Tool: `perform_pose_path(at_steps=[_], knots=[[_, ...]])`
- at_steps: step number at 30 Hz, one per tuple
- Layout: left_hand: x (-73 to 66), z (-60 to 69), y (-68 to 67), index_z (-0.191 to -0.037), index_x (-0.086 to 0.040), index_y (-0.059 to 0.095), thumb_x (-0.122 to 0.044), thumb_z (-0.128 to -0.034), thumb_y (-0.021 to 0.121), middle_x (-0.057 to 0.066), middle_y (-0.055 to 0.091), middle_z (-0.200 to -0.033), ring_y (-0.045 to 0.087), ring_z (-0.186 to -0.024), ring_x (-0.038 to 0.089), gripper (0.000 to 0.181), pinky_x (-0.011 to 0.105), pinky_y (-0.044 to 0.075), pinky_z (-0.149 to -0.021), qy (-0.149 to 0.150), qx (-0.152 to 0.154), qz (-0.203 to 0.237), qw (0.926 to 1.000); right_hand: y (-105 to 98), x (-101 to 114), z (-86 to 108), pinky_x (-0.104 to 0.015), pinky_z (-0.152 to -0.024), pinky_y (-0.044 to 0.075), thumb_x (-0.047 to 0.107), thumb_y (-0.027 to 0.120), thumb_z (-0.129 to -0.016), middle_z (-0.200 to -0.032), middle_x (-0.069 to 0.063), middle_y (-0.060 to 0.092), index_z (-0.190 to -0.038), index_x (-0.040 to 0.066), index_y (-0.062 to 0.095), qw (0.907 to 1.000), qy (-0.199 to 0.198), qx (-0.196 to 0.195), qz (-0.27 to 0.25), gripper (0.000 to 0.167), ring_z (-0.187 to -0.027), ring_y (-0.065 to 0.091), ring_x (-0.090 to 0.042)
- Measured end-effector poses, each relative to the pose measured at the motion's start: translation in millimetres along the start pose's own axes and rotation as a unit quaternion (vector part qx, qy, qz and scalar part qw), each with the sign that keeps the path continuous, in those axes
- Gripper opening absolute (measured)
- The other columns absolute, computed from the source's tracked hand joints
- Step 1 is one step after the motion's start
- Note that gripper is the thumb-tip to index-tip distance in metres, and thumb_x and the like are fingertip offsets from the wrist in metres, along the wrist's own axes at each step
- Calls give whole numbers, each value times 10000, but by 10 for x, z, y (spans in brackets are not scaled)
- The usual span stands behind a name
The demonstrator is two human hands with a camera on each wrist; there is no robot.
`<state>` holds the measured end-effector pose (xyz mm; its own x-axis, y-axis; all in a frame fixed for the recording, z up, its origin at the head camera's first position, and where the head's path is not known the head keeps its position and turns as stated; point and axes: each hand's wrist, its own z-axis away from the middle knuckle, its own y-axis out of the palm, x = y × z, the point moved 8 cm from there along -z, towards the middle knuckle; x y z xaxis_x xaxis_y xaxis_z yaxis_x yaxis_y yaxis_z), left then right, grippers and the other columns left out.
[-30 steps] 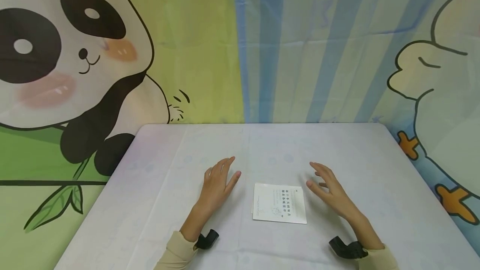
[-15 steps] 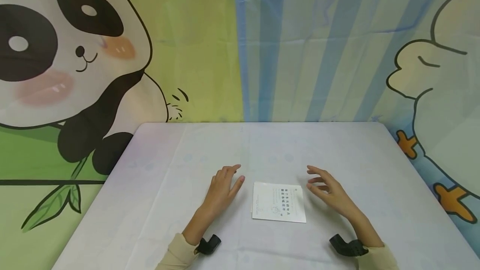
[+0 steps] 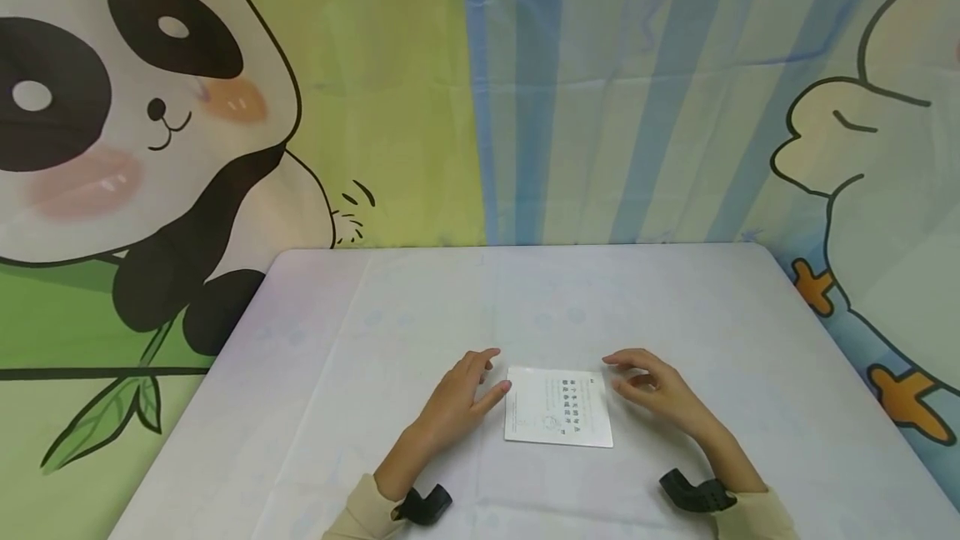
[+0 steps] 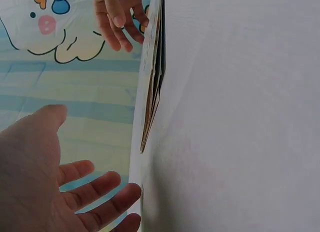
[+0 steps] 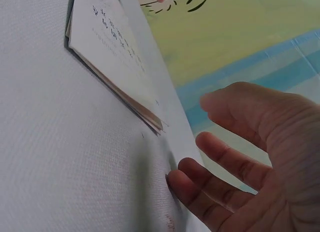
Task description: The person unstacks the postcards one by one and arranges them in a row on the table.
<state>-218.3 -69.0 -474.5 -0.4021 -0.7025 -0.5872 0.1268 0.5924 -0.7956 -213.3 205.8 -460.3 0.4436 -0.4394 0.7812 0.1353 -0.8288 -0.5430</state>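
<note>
The booklet (image 3: pixel 538 407) lies on the table (image 3: pixel 420 298), left hand (image 3: pixel 456 404) at its nine o'clock, right hand (image 3: pixel 666 391) at three. Both hands' fingers are loosely bent, half spread, holding nothing. For this reach, both should probably come low and evenly, catching its full thickness.

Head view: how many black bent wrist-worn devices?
2: one black bent device worn behind the left hand, a second device worn behind the right hand. No others visible.

Wht booklet (image 3: pixel 534 408) w/ dk print (image 3: pixel 570 407), 2 beige sleeves (image 3: pixel 363 512), blu-striped backdrop (image 3: pixel 592 107).
</note>
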Motion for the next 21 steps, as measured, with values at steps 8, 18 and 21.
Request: perform_pose_path(at_steps=[8, 18, 21], knots=[[-19, 21, 101, -1454, -173, 412, -692, -856, 549, 9, 549, -1293, 516, -1163, 175, 803, 429, 434, -962, 204, 389, -576, 9974, 94, -57, 24, -245, -743, 500, 33, 752, -823, -1156, -163, 607, -1172, 6, 646, 9996, -103, 261, 61, 365, -945, 555, -167], [-42, 49, 151, -1415, -188, 469, -774, -632, 705, -17, 479, -1310, 452, -1171, 151, 1006, 358, 425, -934, 741, 572, -1182, 9886, 158, -200, 67, -227, -804, 418, 147, 783, -819, -1335, -152, 522, -1212, 85, 642, 9974, -41, 679, 237, 422, -1110, 467, -36], [-30, 57, 164, -1420, -172, 471, -773, -605, 725, -8, 459, -1329, 438, -1185, 155, 1044, 356, 418, -943, 835, 616, -1261, 9866, 158, -198, 71, -229, -806, 413, 135, 784, -816, -1349, -169, 508, -1231, 67, 629, 9972, -118, 706, 203, 448, -1122, 465, -45]])
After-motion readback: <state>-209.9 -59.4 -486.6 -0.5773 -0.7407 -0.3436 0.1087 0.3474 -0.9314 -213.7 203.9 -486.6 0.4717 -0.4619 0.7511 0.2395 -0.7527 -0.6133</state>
